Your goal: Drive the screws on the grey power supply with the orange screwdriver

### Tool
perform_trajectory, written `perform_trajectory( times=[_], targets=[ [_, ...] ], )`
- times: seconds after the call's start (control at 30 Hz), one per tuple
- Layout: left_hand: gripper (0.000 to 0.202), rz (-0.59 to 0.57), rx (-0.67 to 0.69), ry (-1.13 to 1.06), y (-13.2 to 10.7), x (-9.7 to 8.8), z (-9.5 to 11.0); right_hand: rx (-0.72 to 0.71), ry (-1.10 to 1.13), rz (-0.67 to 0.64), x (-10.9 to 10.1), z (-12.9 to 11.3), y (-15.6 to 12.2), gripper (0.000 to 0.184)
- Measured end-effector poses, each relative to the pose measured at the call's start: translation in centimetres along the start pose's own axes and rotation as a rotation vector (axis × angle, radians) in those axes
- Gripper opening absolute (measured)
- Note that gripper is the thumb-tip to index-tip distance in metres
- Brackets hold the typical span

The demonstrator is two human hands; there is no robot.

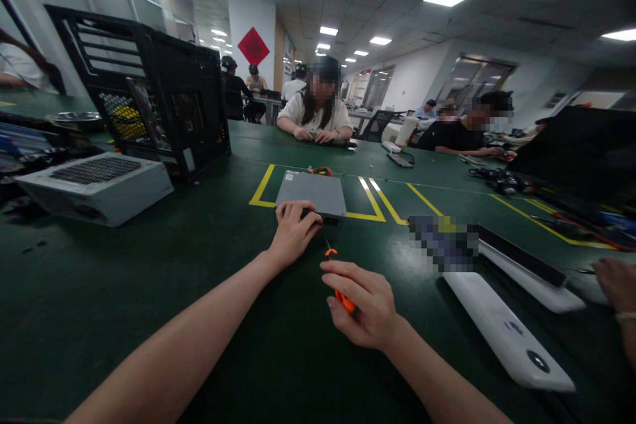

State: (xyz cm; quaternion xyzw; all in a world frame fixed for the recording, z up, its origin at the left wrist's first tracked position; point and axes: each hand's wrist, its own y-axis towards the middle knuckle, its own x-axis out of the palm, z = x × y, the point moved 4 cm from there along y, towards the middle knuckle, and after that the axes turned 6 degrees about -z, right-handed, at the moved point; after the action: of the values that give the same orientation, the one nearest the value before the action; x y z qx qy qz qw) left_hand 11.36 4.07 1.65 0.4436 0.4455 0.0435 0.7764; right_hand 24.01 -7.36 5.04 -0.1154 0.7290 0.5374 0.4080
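A grey computer power supply [318,192] lies flat on the green table, with coloured cables [320,171] behind its far edge. My left hand [294,232] grips its near left edge, fingers curled over the top and front side; the thumb is partly hidden. In front of it, my right hand [365,305] is closed around a screwdriver [344,301] with an orange and dark handle. The thin shaft points up and away, toward the power supply's near face. Whether the tip touches a screw is too small to tell.
At left stand a black computer case [169,99] and a second power supply [106,185]. White devices [507,324] lie to the right, near another person's hand [616,285]. Yellow tape [368,215] marks the table [223,344]. A co-worker [318,109] sits opposite.
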Motion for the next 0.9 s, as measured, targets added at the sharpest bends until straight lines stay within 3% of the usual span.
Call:
perform_trajectory(
  times=[0.9],
  targets=[
    [0.004, 0.005, -0.047, -0.006, 0.09, 0.05, -0.07, -0.006, -0.057, -0.047, 0.91, -0.32, 0.24, 0.018]
  ],
)
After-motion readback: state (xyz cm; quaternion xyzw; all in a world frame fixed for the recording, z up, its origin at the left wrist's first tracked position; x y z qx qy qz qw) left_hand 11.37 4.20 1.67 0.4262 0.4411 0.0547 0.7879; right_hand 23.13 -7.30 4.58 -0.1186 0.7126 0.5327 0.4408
